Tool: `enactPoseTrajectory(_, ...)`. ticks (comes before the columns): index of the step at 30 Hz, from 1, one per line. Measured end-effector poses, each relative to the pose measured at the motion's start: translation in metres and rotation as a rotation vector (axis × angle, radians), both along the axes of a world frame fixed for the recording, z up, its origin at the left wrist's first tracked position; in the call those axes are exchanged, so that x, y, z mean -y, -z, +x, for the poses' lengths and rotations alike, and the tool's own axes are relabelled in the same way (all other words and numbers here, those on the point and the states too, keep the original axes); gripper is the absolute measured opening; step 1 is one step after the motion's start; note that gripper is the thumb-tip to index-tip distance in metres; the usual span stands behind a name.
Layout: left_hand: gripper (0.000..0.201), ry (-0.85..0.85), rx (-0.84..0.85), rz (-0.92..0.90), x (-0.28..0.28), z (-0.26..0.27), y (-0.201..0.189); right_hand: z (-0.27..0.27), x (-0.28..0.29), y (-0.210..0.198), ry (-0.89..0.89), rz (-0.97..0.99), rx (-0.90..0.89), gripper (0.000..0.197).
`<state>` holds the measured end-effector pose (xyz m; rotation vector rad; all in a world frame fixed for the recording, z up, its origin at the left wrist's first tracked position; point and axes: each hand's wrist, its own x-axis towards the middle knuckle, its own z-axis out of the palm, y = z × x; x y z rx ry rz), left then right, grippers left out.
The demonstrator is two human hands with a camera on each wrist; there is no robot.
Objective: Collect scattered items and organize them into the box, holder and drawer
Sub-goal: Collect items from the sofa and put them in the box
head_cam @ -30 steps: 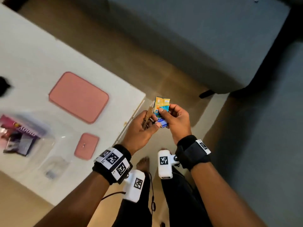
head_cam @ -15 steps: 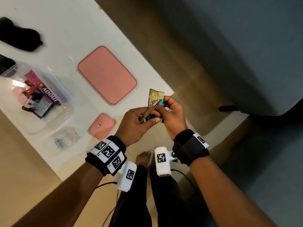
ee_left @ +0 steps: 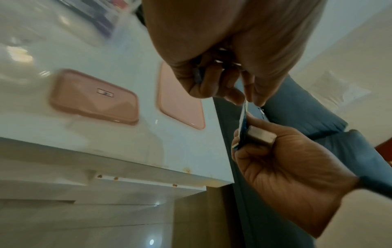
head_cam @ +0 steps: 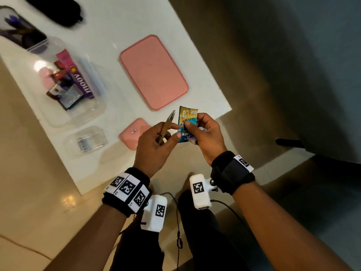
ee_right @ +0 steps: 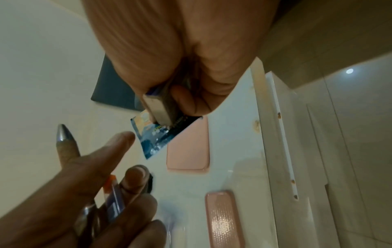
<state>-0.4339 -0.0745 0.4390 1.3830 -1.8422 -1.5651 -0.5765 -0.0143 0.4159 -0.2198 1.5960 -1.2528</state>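
Note:
My left hand [head_cam: 156,145] grips a brown pen [head_cam: 168,124] with a silver tip [ee_right: 62,134] that points away from me. It also holds a small orange and blue item [ee_right: 112,198] against the pen. My right hand [head_cam: 207,137] pinches a blue and orange sachet [head_cam: 187,122] and holds a small white block [ee_left: 260,135] behind it. In the left wrist view, the left thumb and a finger touch the sachet's [ee_left: 244,117] edge. Both hands hover over the near corner of the white table [head_cam: 117,26].
On the table are a clear box [head_cam: 97,112] with packets inside, a small clear box [head_cam: 86,141], a large pink lid [head_cam: 154,73], a small pink lid [head_cam: 132,133], a black cloth item [head_cam: 56,10] and a holder [head_cam: 21,34] at far left. A grey sofa [head_cam: 312,55] stands to the right.
Both hands have moved from beside the table to over its near corner. The pen has swung from pointing at the right hand to pointing away from me.

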Motion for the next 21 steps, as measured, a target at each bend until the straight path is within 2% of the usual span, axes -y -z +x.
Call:
enactPoseTrajectory(6,0.007,-0.281,0.056,-0.002,0.027,0.089,0.001,0.077,0.040,0.006,-0.184,0.027,-0.029,0.019)
enactPoseTrajectory(11,0.016,-0.503,-0.035,0.146,0.056,0.175,0.014,0.136,0.093,0.003,-0.227,0.058,-0.112,0.018)
enactPoseTrajectory(16,0.022,-0.510,-0.043,0.150,0.082,0.250,0.021,0.179,0.168,-0.005,-0.307,0.002,-0.219,0.012)
enactPoseTrajectory(21,0.024,-0.508,-0.075,0.202,0.105,0.293,0.028,0.204,0.253,0.009,-0.575,-0.021,-0.561,0.016)
